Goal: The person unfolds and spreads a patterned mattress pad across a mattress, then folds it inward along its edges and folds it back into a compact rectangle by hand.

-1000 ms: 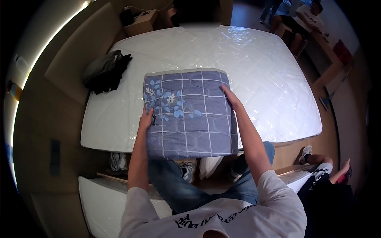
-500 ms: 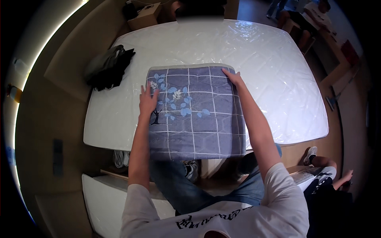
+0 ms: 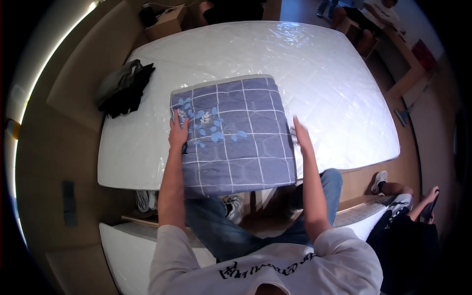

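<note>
A folded grey-blue quilted bed pad (image 3: 246, 147) with white grid lines, blue leaves and a small dark tree lies in front of me on the plastic-wrapped white mattress (image 3: 339, 98). Its near end reaches the mattress's near edge, by my knees. My left hand (image 3: 178, 130) lies on the pad's left side over the leaf print, fingers apart. Just off the pad's right edge is my right hand (image 3: 302, 135), its fingers stretched out and a little blurred, with nothing visible in it.
Dark folded clothes (image 3: 128, 88) lie at the mattress's left. Behind me is a second wrapped mattress (image 3: 128, 250). A seated person (image 3: 376, 19) is at the far right, another (image 3: 233, 10) beyond the far edge, and someone's legs (image 3: 398, 196) show at right. A cable bundle (image 3: 144, 200) lies below.
My right hand has left the pad's far right corner and come nearer, beside its right edge. The left hand stays on the pad, which now sits slightly turned in view.
</note>
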The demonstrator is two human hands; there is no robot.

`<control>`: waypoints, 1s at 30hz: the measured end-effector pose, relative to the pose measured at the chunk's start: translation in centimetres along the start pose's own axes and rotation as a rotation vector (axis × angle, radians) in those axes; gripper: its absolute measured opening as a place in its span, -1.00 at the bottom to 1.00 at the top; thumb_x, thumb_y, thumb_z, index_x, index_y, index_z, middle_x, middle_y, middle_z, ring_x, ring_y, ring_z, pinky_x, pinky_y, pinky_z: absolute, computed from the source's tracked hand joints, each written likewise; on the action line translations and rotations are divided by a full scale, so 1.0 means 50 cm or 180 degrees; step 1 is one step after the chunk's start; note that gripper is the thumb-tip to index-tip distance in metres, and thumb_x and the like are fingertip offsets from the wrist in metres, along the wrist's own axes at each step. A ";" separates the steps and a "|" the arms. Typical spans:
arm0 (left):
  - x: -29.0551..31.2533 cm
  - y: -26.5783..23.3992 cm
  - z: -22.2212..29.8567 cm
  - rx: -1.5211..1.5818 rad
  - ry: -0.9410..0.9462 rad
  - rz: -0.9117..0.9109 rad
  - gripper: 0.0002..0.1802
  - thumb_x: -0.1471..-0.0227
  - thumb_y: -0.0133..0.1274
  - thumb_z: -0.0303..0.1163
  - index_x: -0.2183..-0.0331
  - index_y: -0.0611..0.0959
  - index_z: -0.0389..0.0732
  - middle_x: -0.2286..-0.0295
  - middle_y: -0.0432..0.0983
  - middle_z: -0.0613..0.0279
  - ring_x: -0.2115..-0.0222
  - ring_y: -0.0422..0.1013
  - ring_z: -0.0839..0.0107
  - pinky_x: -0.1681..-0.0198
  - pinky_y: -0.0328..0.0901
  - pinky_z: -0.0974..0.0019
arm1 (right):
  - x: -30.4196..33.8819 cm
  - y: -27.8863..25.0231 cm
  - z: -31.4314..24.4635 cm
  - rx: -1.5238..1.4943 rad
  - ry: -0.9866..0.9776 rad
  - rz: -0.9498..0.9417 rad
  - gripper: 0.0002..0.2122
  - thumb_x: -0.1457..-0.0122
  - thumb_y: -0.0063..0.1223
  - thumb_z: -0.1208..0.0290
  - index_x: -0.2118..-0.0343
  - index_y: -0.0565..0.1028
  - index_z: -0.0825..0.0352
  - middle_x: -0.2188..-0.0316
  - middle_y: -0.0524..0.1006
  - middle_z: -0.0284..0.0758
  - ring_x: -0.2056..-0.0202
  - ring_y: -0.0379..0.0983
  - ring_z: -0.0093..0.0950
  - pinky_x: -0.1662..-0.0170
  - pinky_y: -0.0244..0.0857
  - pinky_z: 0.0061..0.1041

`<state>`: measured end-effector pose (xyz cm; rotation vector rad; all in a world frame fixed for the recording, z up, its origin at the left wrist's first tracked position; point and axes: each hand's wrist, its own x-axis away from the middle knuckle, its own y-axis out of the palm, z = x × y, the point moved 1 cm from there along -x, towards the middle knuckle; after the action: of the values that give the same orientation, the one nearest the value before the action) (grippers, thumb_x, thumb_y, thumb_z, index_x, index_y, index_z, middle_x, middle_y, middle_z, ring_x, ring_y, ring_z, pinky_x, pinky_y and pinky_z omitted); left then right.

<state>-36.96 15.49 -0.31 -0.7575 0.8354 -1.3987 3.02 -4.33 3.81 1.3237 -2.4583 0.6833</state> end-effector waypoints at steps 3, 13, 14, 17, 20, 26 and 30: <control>-0.024 0.001 0.018 -0.0134 -0.0066 -0.0140 -0.24 0.07 -0.20 0.14 -0.14 -0.09 0.30 -0.06 0.00 -0.15 0.02 0.17 -0.09 0.02 0.14 0.04 | 0.155 -0.039 0.198 -0.0340 -0.0620 0.0177 -0.48 -0.09 -0.09 0.07 0.11 0.32 0.53 0.29 0.43 -0.19 0.25 0.36 -0.49 0.21 0.24 -0.61; -0.038 0.103 0.514 0.0353 0.2071 0.0415 -0.52 0.23 0.05 -0.29 0.19 0.44 -0.27 0.15 0.34 0.07 0.07 0.22 0.18 0.02 0.09 0.00 | 0.368 0.007 0.240 -0.3818 0.1702 -0.1070 -0.62 -0.02 -0.04 -0.04 0.32 0.34 0.21 0.35 0.44 -0.34 0.34 0.39 -0.50 0.21 0.24 -0.43; -0.031 0.135 0.561 0.0077 0.2034 0.0279 -0.51 0.18 0.02 -0.19 0.19 0.45 -0.27 0.16 0.35 0.05 0.06 0.21 0.18 0.00 0.05 -0.04 | 0.372 0.024 0.222 -0.3926 0.1691 -0.0820 -0.63 0.00 -0.01 -0.03 0.30 0.35 0.18 0.33 0.43 -0.35 0.25 0.35 -0.51 0.09 0.16 -0.33; -0.036 0.201 0.657 -0.0478 0.2010 0.0007 -0.43 0.12 -0.06 0.00 0.19 0.47 -0.28 0.18 0.36 0.01 0.08 0.22 0.15 0.01 0.05 -0.05 | 0.355 0.054 0.215 -0.3820 0.1664 -0.0515 -0.66 0.01 0.03 0.00 0.27 0.34 0.11 0.34 0.42 -0.44 0.19 0.31 -0.55 0.04 0.09 -0.32; -0.053 0.235 0.694 -0.0936 0.1951 -0.0259 -0.33 0.12 -0.11 0.13 0.19 0.49 -0.30 0.20 0.36 -0.02 0.10 0.24 0.12 0.03 0.06 -0.05 | 0.363 0.050 0.186 -0.3694 0.1663 -0.0496 -0.64 -0.02 -0.02 -0.02 0.21 0.34 0.09 0.31 0.44 -0.49 0.16 0.30 -0.57 0.01 0.03 -0.30; -0.081 0.245 0.732 -0.1222 0.1702 -0.0444 -0.20 0.21 -0.13 0.30 0.26 0.55 -0.30 0.19 0.34 -0.06 0.08 0.21 0.10 0.02 0.04 -0.02 | 0.328 0.043 0.165 -0.4082 0.2207 -0.0808 -0.48 -0.04 -0.16 -0.13 0.05 0.24 0.14 0.12 0.35 -0.39 0.02 0.17 -0.46 -0.15 -0.31 -0.17; -0.088 0.260 0.734 -0.1281 0.1498 -0.0675 -0.20 0.36 0.03 0.26 0.26 0.56 -0.29 0.19 0.37 -0.05 0.07 0.23 0.18 0.01 0.01 0.02 | 0.329 0.045 0.146 -0.4204 0.2320 -0.0659 -0.43 -0.08 -0.28 -0.11 -0.05 0.16 0.19 -0.02 0.25 -0.29 -0.07 0.09 -0.38 -0.16 -0.26 -0.18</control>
<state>1.17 19.23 7.82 -0.8504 1.4685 -1.6517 -7.93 -18.77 4.20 0.5684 -1.5043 -0.4468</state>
